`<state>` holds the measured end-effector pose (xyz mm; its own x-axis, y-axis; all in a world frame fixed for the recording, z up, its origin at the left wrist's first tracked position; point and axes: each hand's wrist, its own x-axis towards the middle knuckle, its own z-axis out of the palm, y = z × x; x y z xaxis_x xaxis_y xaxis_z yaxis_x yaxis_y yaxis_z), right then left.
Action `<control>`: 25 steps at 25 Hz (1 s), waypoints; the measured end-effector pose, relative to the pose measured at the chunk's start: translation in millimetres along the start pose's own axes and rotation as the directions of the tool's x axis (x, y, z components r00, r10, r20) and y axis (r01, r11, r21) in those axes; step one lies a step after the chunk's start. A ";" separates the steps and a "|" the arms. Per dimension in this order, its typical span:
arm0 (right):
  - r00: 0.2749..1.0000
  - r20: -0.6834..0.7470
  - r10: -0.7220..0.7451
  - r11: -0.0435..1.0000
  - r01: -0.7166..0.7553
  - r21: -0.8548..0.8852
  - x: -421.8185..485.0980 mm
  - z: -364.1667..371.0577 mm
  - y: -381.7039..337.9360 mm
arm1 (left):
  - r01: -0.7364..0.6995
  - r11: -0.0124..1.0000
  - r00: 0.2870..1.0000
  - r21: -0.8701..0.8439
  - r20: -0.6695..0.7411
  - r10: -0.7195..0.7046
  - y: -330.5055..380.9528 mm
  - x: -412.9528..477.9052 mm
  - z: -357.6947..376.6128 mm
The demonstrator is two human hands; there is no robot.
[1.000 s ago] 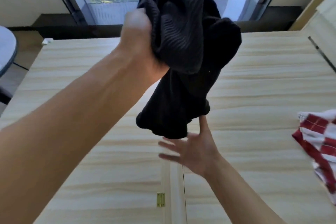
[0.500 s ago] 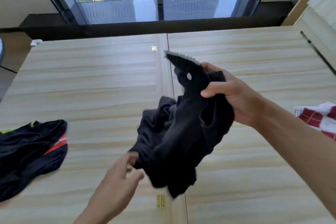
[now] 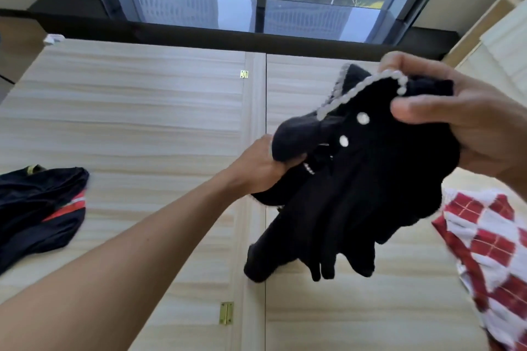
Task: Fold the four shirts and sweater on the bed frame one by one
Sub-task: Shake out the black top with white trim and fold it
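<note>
Holding: black sweater (image 3: 362, 179), bunched and lifted off the bed frame (image 3: 142, 111), hanging between my two hands, its pale scalloped trim and two white buttons turned up toward me.
Right hand (image 3: 459, 114): clenched on the trimmed edge at the top, thumb pressing cloth from the front, the bulk of the knit dropping below my palm.
Left hand (image 3: 262, 171): closed round a rolled dark part, likely a sleeve, just below and to the left of my right hand.
Step, as I judge it: sorting out which way the garment lies before I spread it flat; none of the folding is done on this piece.
Risk: the loose tails dangle near the boards beneath my hands, so if I lower it still twisted it will land crumpled; a weak pinch on the trim could let it slide out.
Change: half a second ago my left hand was open and reaching under the cloth; now it grips.
Beyond my left forearm: dark shirt (image 3: 40, 208) with a red stripe, heaped.
Under my right wrist: red and white checked shirt (image 3: 490, 251), unfolded.
</note>
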<state>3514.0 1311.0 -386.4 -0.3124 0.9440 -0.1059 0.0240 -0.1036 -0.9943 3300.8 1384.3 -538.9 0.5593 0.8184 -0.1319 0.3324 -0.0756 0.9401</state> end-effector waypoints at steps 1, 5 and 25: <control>0.986 -0.165 0.013 0.999 -0.020 -0.041 -4.7 -11.3 3.9 | 0.034 0.998 0.999 -0.050 -0.030 -0.035 2.0 0.3 -0.7; 0.765 -0.642 -0.052 0.962 -0.134 -0.238 -27.0 -50.0 34.3 | -0.045 0.997 0.985 0.062 -0.166 0.055 13.1 -9.3 -31.8; 0.473 -0.858 0.200 0.980 -0.086 0.181 -101.9 -0.9 126.2 | -0.175 0.944 0.973 0.280 -0.099 0.210 23.7 -74.9 -69.5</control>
<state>3549.7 1202.0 -501.1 0.6718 0.6947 -0.2571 -0.1209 -0.2395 -0.9633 3214.0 1360.8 -485.0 0.5383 0.8367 0.1006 0.4282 -0.3744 0.8225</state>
